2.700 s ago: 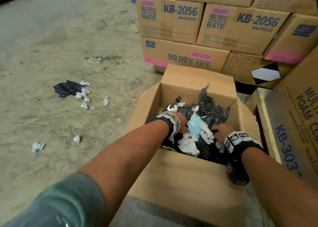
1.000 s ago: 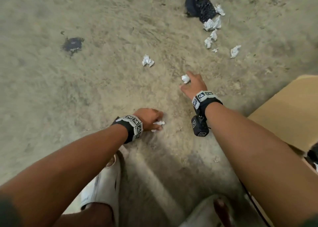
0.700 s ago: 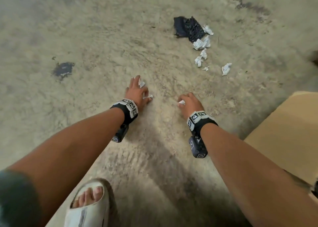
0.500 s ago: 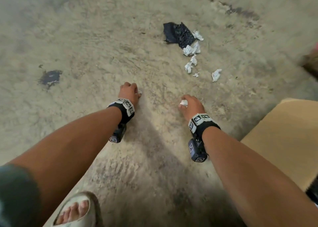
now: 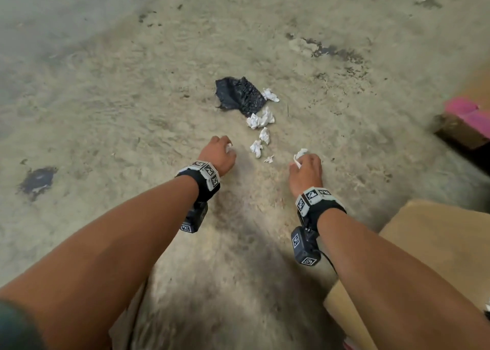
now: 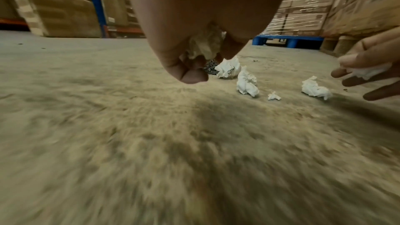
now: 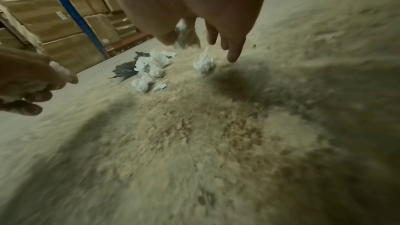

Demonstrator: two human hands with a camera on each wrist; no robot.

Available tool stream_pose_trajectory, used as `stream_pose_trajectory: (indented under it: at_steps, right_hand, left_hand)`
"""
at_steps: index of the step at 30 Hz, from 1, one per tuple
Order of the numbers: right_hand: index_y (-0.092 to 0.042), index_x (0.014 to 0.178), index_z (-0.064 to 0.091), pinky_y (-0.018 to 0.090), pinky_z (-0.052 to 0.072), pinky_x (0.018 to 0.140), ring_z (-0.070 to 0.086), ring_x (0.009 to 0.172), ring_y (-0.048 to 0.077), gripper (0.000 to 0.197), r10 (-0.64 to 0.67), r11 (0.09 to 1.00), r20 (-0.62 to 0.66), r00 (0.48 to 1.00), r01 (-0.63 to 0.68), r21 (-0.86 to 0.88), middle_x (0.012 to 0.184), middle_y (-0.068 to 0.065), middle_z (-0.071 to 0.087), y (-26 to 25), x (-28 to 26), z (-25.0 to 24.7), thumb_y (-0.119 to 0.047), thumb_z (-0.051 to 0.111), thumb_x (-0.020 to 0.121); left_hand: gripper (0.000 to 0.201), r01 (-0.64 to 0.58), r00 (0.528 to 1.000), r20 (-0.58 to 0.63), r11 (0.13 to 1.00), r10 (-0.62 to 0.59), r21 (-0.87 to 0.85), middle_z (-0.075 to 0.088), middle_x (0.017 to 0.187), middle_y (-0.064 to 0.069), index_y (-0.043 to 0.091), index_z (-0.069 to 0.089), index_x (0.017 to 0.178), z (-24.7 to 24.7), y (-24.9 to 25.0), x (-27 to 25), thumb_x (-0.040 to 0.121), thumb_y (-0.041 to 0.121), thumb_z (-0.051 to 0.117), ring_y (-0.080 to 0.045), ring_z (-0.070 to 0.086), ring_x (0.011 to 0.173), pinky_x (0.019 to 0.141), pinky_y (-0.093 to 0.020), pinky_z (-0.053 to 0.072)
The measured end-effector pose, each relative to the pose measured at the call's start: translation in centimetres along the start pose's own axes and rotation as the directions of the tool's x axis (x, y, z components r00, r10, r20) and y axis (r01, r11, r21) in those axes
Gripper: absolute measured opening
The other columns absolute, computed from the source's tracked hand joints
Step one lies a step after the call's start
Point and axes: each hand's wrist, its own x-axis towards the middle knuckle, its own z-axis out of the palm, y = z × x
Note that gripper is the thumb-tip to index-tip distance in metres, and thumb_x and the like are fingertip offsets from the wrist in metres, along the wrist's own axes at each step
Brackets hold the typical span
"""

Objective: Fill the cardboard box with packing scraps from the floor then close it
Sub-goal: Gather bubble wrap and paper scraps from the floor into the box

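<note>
My left hand hovers low over the concrete floor, its fingers curled round a crumpled white paper scrap. My right hand pinches a small white scrap between thumb and forefinger, the other fingers pointing down beside a loose scrap on the floor. Between and just beyond both hands lie several white paper scraps and a black plastic piece. One flap of the cardboard box shows at the lower right, behind my right forearm; its inside is out of view.
A carton with pink print sits at the right edge. Stacked cartons on blue racking and a blue pallet stand beyond the scraps. A dark stain marks the floor at the left.
Both hands left the box and came down to the floor, each picking up a white scrap. In the last half second they moved forward to the cluster beside the black plastic.
</note>
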Motion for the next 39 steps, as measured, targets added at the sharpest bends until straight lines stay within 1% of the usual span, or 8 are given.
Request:
stream_pose_trajectory:
  at_steps: [5,9,14,18,22,27,32,39]
  right_hand:
    - [-0.007,0.130,0.040,0.047,0.012,0.120,-0.002,0.147,0.033,0.037,0.025,0.995,-0.045,0.999,-0.021,0.093,0.158,0.018,0.005,-1.1,3.6,3.8,-0.014,0.046,0.094]
    - [-0.035,0.148,-0.014,0.046,-0.012,0.115,-0.028,0.143,0.025,0.107,-0.006,0.996,0.117,0.993,0.017,-0.091,0.155,0.007,-0.030,-3.9,6.1,5.1,-0.068,0.057,0.075]
    - [-0.045,0.135,-0.036,0.063,-0.013,0.108,-0.036,0.139,0.029,0.119,-0.082,0.919,0.244,0.966,0.168,-0.356,0.149,0.006,-0.042,-6.4,9.9,7.2,-0.081,0.053,0.064]
    - [-0.047,0.145,-0.013,0.071,-0.009,0.107,-0.026,0.144,0.024,0.084,-0.072,0.881,0.324,0.943,0.212,-0.422,0.156,-0.005,-0.029,-7.2,12.2,7.8,-0.070,0.040,0.084]
    - [-0.038,0.148,0.019,0.057,-0.006,0.116,-0.010,0.148,0.020,0.061,-0.146,0.898,0.290,0.946,0.250,-0.363,0.162,-0.004,-0.002,-6.0,11.7,7.4,-0.055,0.039,0.094]
    - [-0.025,0.146,0.032,0.042,-0.002,0.118,-0.003,0.148,0.023,0.055,-0.240,0.916,0.259,0.936,0.307,-0.259,0.160,0.003,0.010,-3.9,10.3,6.9,-0.042,0.046,0.096]
    - [-0.029,0.149,0.023,0.056,0.009,0.116,0.006,0.146,0.036,0.058,-0.282,0.862,0.266,0.922,0.365,-0.351,0.156,0.015,0.016,-4.4,10.0,6.9,-0.037,0.047,0.097]
    - [-0.015,0.111,0.059,0.059,0.036,0.103,0.044,0.126,0.041,0.031,-0.395,0.834,0.225,0.891,0.450,-0.319,0.127,0.021,0.053,-3.7,8.1,6.0,-0.036,0.049,0.090]
  left_hand:
    - [0.030,-0.189,0.980,-0.065,0.981,0.191,0.032,0.052,0.117,-0.023,-0.002,0.055,0.112,-0.4,-0.3,7.2,0.097,0.019,0.040,-0.038,0.052,0.105,0.090,-0.038,0.039]
    - [0.036,-0.389,0.910,-0.130,0.920,0.393,0.055,0.044,0.136,-0.025,-0.007,0.048,0.127,-1.7,-0.2,13.6,0.098,0.008,0.034,-0.039,0.045,0.123,0.103,-0.035,0.034]
    - [0.053,-0.560,0.828,0.179,0.797,0.531,0.226,0.006,0.159,-0.014,0.006,0.010,0.150,-2.2,0.9,21.4,0.100,0.011,0.029,-0.035,0.005,0.147,0.119,-0.049,0.007]
    - [0.059,-0.634,0.764,0.418,0.694,0.492,0.341,-0.009,0.160,0.000,0.029,-0.001,0.150,-1.4,1.1,25.2,0.100,0.035,0.030,-0.032,-0.006,0.147,0.110,-0.070,0.007]
    - [0.071,-0.664,0.741,0.443,0.647,0.505,0.373,-0.013,0.160,0.003,0.046,-0.010,0.144,0.0,1.1,26.6,0.088,0.066,0.030,-0.033,-0.003,0.147,0.104,-0.077,0.006]
    - [0.079,-0.732,0.678,0.457,0.585,0.575,0.349,-0.008,0.160,0.001,0.045,-0.019,0.142,1.1,3.9,27.0,0.087,0.066,0.033,-0.035,0.000,0.146,0.100,-0.080,0.009]
    - [0.049,-0.779,0.626,0.563,0.448,0.539,0.439,-0.001,0.159,0.005,0.058,0.000,0.140,2.6,6.8,26.6,0.095,0.056,0.019,-0.040,0.000,0.143,0.094,-0.083,0.009]
    - [0.042,-0.777,0.629,0.452,0.529,0.633,0.341,0.033,0.146,-0.006,0.023,0.043,0.131,2.2,6.9,25.7,0.094,0.043,0.043,-0.034,0.027,0.133,0.100,-0.067,0.028]
